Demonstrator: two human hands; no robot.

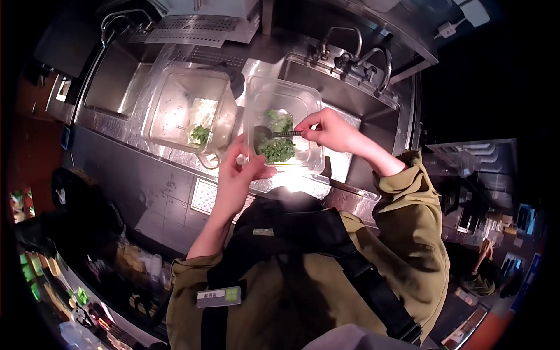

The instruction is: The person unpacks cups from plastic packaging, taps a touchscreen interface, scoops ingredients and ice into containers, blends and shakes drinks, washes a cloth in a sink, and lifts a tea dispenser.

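Note:
My right hand [331, 132] pinches the ribbed handle of a black spoon [263, 133] whose dark rounded head reaches into a clear plastic container [284, 87]. Chopped leafy greens [277, 150] lie inside, in a larger clump near me and a smaller one farther back. At the container's near left corner, my left hand [235, 181] grips the wall between thumb and fingers. Left of it stands a second clear tub [158, 111], with pale pieces [203, 109] and a small bunch of greens [200, 135] in it.
A steel sink [373, 111] with several taps lies behind and right of the container, and another sink [116, 87] sits at the far left. A perforated steel tray [192, 29] is at the back. At the right, another person's arm [483, 256] shows.

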